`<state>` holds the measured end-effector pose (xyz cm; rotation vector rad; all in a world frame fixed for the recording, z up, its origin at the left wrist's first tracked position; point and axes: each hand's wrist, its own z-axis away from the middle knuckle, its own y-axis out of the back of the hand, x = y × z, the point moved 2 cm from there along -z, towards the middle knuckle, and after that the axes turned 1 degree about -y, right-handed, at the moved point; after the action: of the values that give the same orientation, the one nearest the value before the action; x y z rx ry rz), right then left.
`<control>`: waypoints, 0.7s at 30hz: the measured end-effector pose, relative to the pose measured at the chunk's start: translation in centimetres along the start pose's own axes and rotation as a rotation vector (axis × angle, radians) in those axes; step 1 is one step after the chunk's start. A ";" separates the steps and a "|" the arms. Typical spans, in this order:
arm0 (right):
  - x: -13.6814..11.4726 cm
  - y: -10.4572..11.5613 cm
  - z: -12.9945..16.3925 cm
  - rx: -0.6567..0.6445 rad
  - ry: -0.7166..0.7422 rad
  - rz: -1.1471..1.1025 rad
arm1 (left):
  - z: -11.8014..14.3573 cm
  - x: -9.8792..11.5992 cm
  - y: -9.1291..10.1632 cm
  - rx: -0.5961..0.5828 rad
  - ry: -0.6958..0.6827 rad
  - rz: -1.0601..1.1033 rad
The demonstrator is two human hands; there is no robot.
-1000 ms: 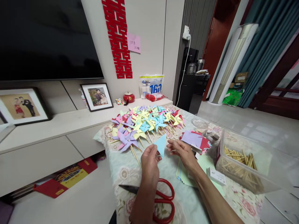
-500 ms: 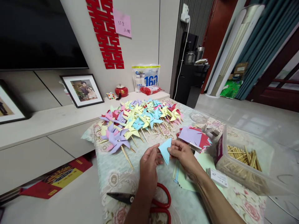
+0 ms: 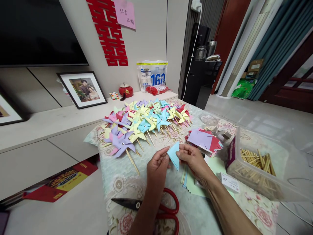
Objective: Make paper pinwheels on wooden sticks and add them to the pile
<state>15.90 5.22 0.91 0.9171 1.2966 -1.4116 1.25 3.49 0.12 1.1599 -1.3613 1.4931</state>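
A light blue sheet of paper (image 3: pixel 173 154), folded into a triangle, is held above the table between both hands. My left hand (image 3: pixel 157 163) pinches its left edge. From the other side, my right hand (image 3: pixel 192 158) grips it with the thumb across the front. Scissors with red handles (image 3: pixel 171 204) lie on the tablecloth, partly hidden under my left forearm. Beyond my hands lie several finished paper pinwheels (image 3: pixel 144 124) on wooden sticks. A stack of purple and red cut paper (image 3: pixel 201 138) sits just past my right hand, and green paper sheets (image 3: pixel 215 168) lie beneath my right wrist.
At the right stands a clear plastic box (image 3: pixel 254 176) of wooden sticks (image 3: pixel 261 161). A small white box (image 3: pixel 229 182) rests beside it. A round clear lid (image 3: pixel 209 119) lies farther back. Behind the table, a low cabinet (image 3: pixel 49 130) carries a framed photo (image 3: pixel 84 89) and a red pot (image 3: pixel 126 90).
The left fingers have shifted on the folded blue paper, with the thumb now against its lower left edge. The paper is tilted slightly differently. The camera view has moved a little.
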 end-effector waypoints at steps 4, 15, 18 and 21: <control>-0.2 -0.1 0.1 0.006 0.004 0.028 | 0.1 0.2 0.0 0.014 0.010 -0.005; 0.2 0.0 0.1 0.015 -0.014 0.012 | 0.3 0.1 -0.3 -0.001 0.025 -0.038; 0.4 0.0 0.1 0.009 -0.012 0.015 | 0.4 0.1 -0.2 -0.006 0.023 -0.036; 0.4 0.0 0.1 -0.005 -0.016 0.023 | 0.4 0.1 -0.2 -0.012 0.024 -0.026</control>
<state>15.80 5.01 0.56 0.9133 1.2731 -1.3947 1.49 3.12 0.25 1.1442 -1.3322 1.4738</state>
